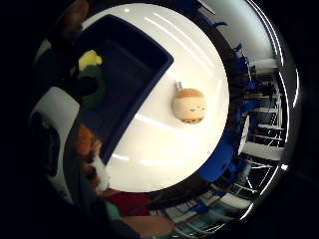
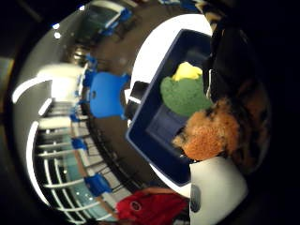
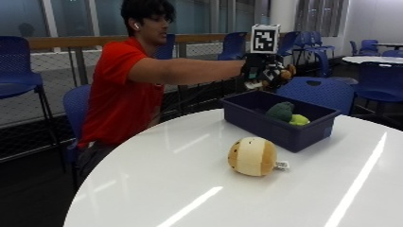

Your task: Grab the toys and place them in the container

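My gloved right hand is raised above the far end of the dark blue container, arm extended across the white table. My fingers are curled around an orange and black plush toy, which is held in the air over the bin, clear of its rim. The thumb-side palm view shows that toy's orange fur close against my palm, with the bin's interior beyond it. Inside the container lies a green plush toy with a yellow part, resting toward its right end. A round tan plush toy sits on the table just near of the container, apart from its wall, a small tag at its right side.
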`<state>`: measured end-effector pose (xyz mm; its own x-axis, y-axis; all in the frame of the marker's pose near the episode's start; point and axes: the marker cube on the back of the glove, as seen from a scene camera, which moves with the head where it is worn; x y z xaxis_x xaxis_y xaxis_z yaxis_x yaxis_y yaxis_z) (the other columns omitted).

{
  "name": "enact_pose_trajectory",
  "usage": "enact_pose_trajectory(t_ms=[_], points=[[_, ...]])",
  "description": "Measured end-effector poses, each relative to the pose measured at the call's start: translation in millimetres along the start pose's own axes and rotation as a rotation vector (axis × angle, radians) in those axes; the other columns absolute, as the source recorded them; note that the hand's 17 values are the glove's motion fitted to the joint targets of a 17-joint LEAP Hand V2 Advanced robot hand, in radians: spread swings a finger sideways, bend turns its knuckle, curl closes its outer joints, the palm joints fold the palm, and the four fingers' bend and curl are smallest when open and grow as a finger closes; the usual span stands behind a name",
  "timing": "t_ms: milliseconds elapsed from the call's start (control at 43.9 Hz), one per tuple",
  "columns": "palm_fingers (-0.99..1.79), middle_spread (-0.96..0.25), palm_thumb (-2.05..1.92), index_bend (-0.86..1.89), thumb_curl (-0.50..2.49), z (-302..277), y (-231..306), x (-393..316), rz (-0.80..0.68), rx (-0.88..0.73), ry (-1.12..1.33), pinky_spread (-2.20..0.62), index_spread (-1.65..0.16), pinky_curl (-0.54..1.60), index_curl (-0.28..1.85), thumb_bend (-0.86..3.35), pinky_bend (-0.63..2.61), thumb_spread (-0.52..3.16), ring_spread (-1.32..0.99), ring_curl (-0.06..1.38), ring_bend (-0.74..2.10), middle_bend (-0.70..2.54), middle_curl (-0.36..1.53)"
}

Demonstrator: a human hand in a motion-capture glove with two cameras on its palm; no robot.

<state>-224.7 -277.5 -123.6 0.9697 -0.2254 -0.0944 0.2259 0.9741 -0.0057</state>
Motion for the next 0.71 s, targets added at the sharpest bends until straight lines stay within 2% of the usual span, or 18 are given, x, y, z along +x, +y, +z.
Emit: enact_pose_trajectory(t_ms=[205, 319, 387, 410, 433, 456, 478, 569, 706], points=[[0.92, -0.55, 0.65, 0.38, 1.26, -1.1, -2.8, -20.1, -0.063, 0.049, -0.063, -0.46, -0.49, 0.44, 1.06, 0.05, 0.89, 0.56, -0.6, 0.64, 0.79, 0.35, 0.75], [0.88, -0.55, 0.63, 0.35, 1.27, 9.9, 0.6, -11.4, -0.085, 0.012, 0.019, -0.46, -0.5, 0.44, 1.05, 0.03, 0.9, 0.58, -0.6, 0.63, 0.77, 0.3, 0.75], [0.63, -0.5, 0.58, 0.22, 1.25, 12.7, 4.0, -18.8, -0.098, -0.064, -0.09, -0.46, -0.5, 0.47, 1.04, 0.0, 0.98, 0.65, -0.57, 0.64, 0.75, 0.16, 0.71], [0.38, -0.44, 0.48, 0.09, 1.21, 13.2, 5.5, -19.5, -0.107, -0.093, -0.115, -0.44, -0.49, 0.5, 0.99, -0.05, 1.09, 0.74, -0.5, 0.63, 0.72, 0.03, 0.67], [0.29, -0.41, 0.44, 0.12, 1.19, 14.0, 7.3, -18.3, -0.121, -0.118, -0.12, -0.42, -0.48, 0.51, 0.99, -0.06, 1.12, 0.79, -0.46, 0.65, 0.7, 0.03, 0.66], [-0.04, -0.36, 0.31, 0.16, 1.12, 15.0, 9.3, -15.6, -0.138, -0.137, -0.108, -0.33, -0.49, 0.52, 0.97, -0.13, 1.12, 0.84, -0.38, 0.61, 0.51, 0.03, 0.64], [-0.23, -0.32, 0.22, 0.14, 1.07, 16.1, 11.2, -12.1, -0.157, -0.148, -0.084, -0.29, -0.49, 0.56, 0.96, -0.16, 1.18, 0.87, -0.33, 0.62, 0.45, 0.03, 0.63], [-0.29, -0.23, 0.07, 0.11, 0.94, 20.0, 15.2, 0.8, -0.18, -0.133, 0.012, -0.17, -0.5, 0.5, 0.84, -0.11, 1.19, 0.98, -0.2, 0.52, 0.26, 0.04, 0.53], [-0.27, -0.15, -0.04, 0.12, 0.79, 17.2, 20.2, 7.1, -0.16, -0.165, -0.156, -0.05, -0.48, 0.47, 0.73, -0.07, 1.18, 1.07, -0.07, 0.43, 0.16, 0.04, 0.43]])
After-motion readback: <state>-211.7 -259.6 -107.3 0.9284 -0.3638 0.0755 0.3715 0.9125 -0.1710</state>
